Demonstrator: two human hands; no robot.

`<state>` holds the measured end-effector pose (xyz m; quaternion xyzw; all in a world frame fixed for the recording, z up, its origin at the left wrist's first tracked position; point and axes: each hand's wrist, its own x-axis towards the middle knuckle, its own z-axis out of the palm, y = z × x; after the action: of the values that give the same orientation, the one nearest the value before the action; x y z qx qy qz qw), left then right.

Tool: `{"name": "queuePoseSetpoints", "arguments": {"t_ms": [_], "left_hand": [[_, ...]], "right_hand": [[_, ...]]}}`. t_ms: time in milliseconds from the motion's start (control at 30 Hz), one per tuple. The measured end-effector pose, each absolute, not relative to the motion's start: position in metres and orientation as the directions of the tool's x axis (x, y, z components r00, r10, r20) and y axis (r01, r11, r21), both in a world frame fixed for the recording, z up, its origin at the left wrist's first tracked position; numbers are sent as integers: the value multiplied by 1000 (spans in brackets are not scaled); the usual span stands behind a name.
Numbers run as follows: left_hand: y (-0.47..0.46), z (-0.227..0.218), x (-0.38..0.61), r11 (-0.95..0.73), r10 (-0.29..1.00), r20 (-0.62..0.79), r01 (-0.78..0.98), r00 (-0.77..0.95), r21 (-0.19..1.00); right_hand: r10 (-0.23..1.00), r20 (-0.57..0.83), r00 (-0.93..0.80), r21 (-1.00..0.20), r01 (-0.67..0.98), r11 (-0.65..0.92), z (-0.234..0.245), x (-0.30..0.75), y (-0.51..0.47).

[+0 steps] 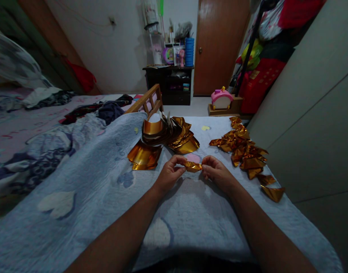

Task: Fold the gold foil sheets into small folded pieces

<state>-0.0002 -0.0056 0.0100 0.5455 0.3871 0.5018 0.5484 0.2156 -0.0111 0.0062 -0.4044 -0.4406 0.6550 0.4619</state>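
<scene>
A foil piece (192,166) is pinched at both ends between closed fingertips of the left hand (170,174) and right hand (218,173), seemingly for tautness; sheets (162,138) are stacked beyond the fingers.

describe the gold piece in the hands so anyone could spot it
On the pale blue quilted blanket, look mid-bed between the left hand and right hand. They pinch a small folded gold foil piece, the only one held; the gold sheet stack and folded gold pile lie beyond.
</scene>
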Motion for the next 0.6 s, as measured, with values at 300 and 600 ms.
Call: {"name": "queuePoseSetpoints", "arguments": {"t_ms": [300,600], "left_hand": [[-3,4,0,-69,979,89,-111,181,991],[-5,10,0,85,963,-29,-199,269,976]], "right_hand": [[958,-105,-265,-978,-148,-148,10,217,-13],[953,-90,-291,-970,-190,-150,5,222,-12]]}}
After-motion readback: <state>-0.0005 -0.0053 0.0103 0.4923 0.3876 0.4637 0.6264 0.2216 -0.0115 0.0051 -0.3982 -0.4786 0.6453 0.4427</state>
